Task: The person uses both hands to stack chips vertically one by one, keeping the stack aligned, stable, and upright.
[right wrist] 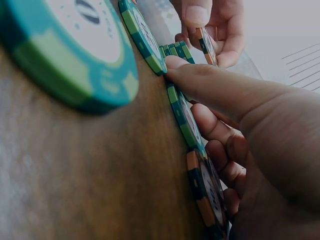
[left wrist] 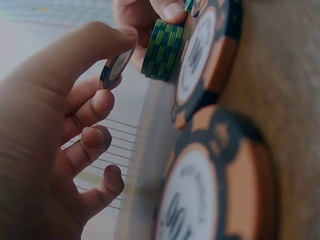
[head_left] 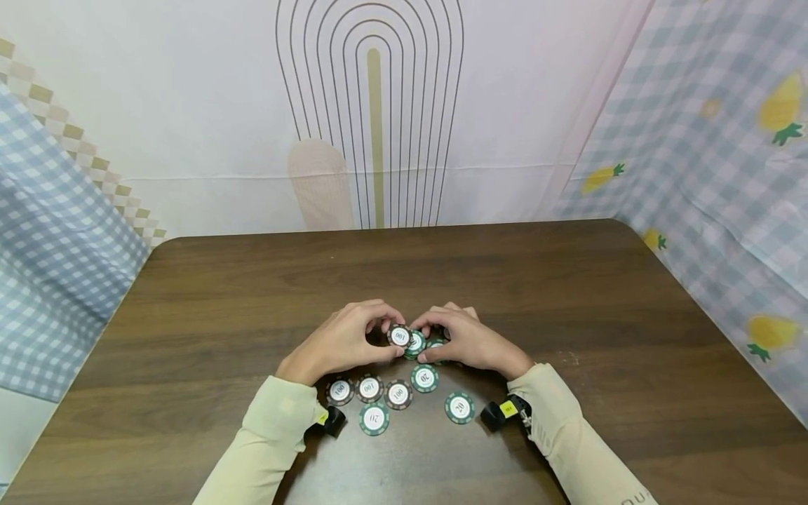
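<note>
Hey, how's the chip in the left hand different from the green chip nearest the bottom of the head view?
The held chip is dark with orange-brown edge patches; the green chip is two shades of green. The held chip reads 100, while the green chip reads 20. The held chip is pinched in the left hand above the table; the green chip lies flat on it. Both are round with white centres.

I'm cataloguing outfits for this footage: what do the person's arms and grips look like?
The left sleeve and right sleeve are long and pale yellow, the right one with dark lettering near the bottom edge. A small black left wrist camera and right wrist camera each bear a yellow patch. The left grip and right grip are ungloved.
</note>
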Demonstrator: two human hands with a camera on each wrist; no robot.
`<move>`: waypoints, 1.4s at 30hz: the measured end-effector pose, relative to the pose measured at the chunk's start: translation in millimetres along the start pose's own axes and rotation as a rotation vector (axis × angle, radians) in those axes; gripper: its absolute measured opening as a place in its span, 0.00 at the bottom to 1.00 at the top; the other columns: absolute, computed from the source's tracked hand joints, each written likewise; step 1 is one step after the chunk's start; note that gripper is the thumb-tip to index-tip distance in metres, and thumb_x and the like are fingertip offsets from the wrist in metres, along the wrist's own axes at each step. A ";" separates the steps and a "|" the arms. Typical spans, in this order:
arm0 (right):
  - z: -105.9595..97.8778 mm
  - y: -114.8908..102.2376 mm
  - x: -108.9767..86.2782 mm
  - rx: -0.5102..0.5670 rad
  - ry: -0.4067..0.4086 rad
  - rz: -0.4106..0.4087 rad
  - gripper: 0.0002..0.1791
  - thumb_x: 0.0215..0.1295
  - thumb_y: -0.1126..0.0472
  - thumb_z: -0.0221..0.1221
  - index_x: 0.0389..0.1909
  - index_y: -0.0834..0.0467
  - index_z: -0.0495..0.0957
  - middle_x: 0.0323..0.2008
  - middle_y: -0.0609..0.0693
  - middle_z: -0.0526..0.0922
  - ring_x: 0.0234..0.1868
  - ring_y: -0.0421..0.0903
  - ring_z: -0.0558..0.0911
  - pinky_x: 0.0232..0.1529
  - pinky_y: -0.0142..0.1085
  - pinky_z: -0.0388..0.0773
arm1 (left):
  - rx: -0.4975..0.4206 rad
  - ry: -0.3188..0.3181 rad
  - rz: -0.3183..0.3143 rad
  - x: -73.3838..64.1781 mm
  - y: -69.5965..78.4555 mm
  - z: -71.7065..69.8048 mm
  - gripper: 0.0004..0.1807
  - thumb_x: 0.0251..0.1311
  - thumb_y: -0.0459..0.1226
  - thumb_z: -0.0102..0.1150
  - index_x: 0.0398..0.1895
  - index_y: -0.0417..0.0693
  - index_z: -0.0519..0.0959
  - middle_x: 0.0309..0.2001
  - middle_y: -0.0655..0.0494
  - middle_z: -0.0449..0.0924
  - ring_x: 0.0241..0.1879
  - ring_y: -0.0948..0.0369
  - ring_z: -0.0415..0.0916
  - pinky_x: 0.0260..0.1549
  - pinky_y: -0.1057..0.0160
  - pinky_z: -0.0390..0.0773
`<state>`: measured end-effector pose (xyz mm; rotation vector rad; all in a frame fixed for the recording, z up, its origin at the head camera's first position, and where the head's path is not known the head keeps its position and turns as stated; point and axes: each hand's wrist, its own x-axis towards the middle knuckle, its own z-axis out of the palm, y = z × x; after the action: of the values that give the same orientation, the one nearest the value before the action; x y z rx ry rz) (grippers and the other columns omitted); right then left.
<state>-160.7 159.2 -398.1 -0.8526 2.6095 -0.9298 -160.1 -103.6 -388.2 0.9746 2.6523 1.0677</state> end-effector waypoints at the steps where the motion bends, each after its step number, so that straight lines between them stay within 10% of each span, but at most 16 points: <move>1: 0.0 -0.2 0.0 -0.001 0.001 0.000 0.22 0.63 0.48 0.75 0.57 0.45 0.85 0.41 0.33 0.80 0.45 0.40 0.71 0.53 0.47 0.56 | 0.010 0.003 -0.001 0.3 0.3 0.5 0.16 0.60 0.48 0.76 0.50 0.60 0.85 0.36 0.65 0.76 0.32 0.63 0.70 0.32 0.64 0.69; 42: -0.7 0.3 0.5 0.010 -0.002 -0.018 0.22 0.63 0.51 0.75 0.58 0.45 0.85 0.50 0.37 0.85 0.49 0.41 0.73 0.55 0.48 0.57 | 0.122 -0.013 -0.074 6.4 14.4 13.1 0.20 0.60 0.53 0.76 0.51 0.59 0.85 0.35 0.69 0.78 0.32 0.69 0.73 0.34 0.63 0.75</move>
<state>-161.5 159.5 -397.8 -0.8750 2.5976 -0.9447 -153.3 -84.3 -387.7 0.8933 2.7465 0.8912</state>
